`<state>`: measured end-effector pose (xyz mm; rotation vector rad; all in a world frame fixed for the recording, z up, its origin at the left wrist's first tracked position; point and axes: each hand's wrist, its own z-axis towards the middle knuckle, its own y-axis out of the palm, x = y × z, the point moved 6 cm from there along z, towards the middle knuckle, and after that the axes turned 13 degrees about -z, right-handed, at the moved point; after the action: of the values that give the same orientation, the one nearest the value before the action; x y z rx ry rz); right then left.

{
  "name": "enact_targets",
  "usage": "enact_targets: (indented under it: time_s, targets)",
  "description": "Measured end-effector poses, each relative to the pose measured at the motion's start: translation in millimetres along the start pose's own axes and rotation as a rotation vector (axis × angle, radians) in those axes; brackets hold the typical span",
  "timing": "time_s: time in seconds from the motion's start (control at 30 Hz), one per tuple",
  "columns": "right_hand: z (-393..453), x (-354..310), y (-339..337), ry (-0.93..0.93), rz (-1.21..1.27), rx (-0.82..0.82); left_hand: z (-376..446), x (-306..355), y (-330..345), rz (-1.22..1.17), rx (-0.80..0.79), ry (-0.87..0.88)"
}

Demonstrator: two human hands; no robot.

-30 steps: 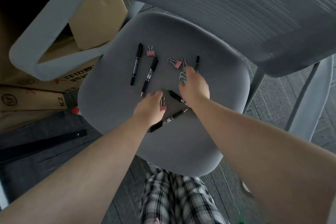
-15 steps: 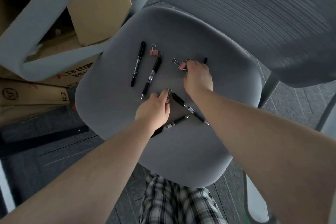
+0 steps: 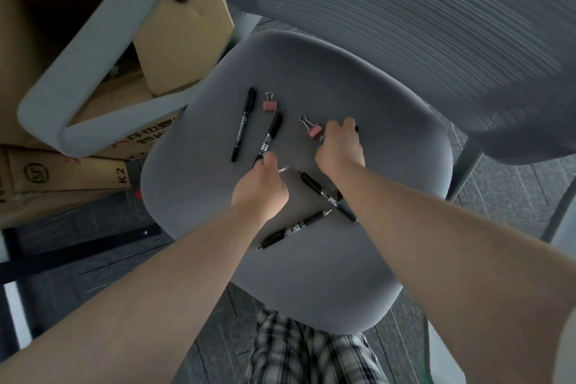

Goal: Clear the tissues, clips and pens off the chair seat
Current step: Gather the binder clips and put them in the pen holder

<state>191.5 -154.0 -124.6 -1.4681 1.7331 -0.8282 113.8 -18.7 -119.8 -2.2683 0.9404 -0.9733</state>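
While both hands work chair seat (image 3: pixel 193 196): left hand (image 3: pixel 260 188) curled, fingers pinched at tip of black pen (image 3: pixel 270 134), small clip seemingly kept in fist. Right hand (image 3: pixel 339 146) clenched over clips beside pink binder clip (image 3: pixel 313 129), contents hidden. No tissues seen.

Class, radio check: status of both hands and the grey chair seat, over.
Left hand closing on black pen. Right hand by pink binder clip, grip hidden. Pens, clips remain on grey chair seat. No tissues visible.
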Motion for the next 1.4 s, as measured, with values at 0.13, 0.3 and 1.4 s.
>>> enact_targets:
  time_s: [0.13, 0.3, 1.4]
  targets:
    - [2, -1, 0, -0.006, 0.018, 0.035, 13, 8, -25, -0.073, 0.115, 0.034]
    - [4, -2, -11, 0.018, 0.144, 0.148, 35, 22, -54, 0.019, 0.247, 0.111]
    - [10, -23, 1, -0.172, -0.051, 0.007, 72, 48, -61, 0.021, 0.193, 0.262]
